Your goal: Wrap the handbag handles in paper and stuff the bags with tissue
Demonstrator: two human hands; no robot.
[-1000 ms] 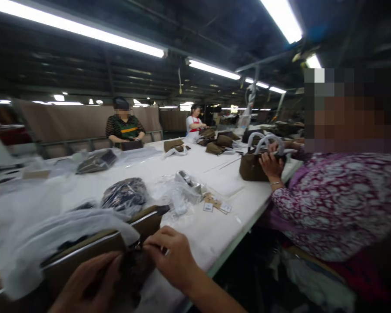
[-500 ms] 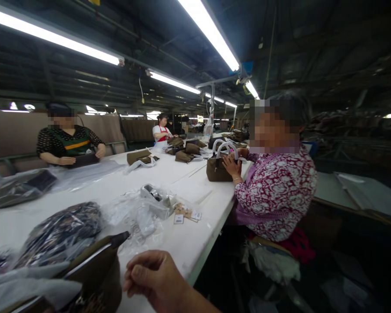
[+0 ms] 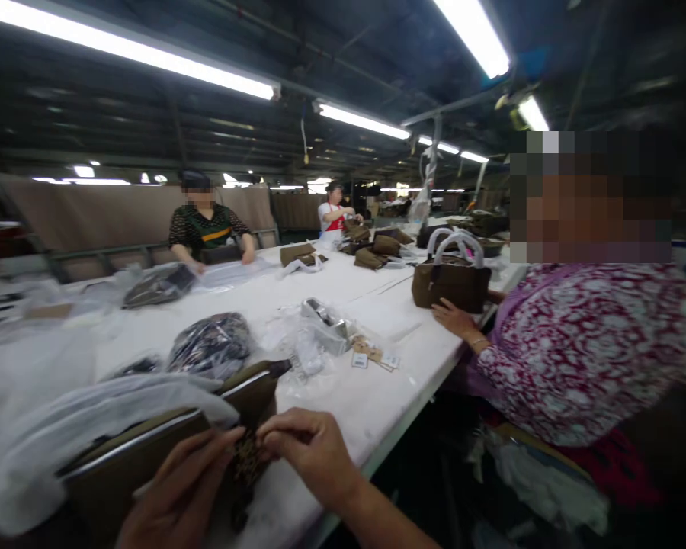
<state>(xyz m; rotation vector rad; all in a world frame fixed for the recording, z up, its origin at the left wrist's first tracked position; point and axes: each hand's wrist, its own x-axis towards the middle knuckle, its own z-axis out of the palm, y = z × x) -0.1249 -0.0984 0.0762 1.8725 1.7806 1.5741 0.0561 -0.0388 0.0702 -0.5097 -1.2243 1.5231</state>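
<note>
An olive-brown handbag (image 3: 131,476) with metal zips stands at the table's near edge, its handles (image 3: 120,408) covered in white wrapping. My left hand (image 3: 183,488) is closed in front of the bag, fingertips pinched at the top of a small brown-and-gold patterned piece (image 3: 245,457). That piece hangs by the bag's right side; its kind is unclear. My right hand (image 3: 314,454) is closed in a pinch just right of it, thumb against the fingers. Whatever lies between those fingertips is too small to make out.
Paper tags (image 3: 371,354) lie beside a silver tape dispenser (image 3: 325,316) and crumpled clear plastic. Behind my bag sits a plastic bag of dark items (image 3: 211,343). At right a co-worker (image 3: 583,343) handles another brown handbag (image 3: 450,286). Two more people work across the white table.
My left hand has come into clear view at the bag. My right hand has moved in beside it. The view has turned left, and the co-worker's hand has slid lower on their handbag.
</note>
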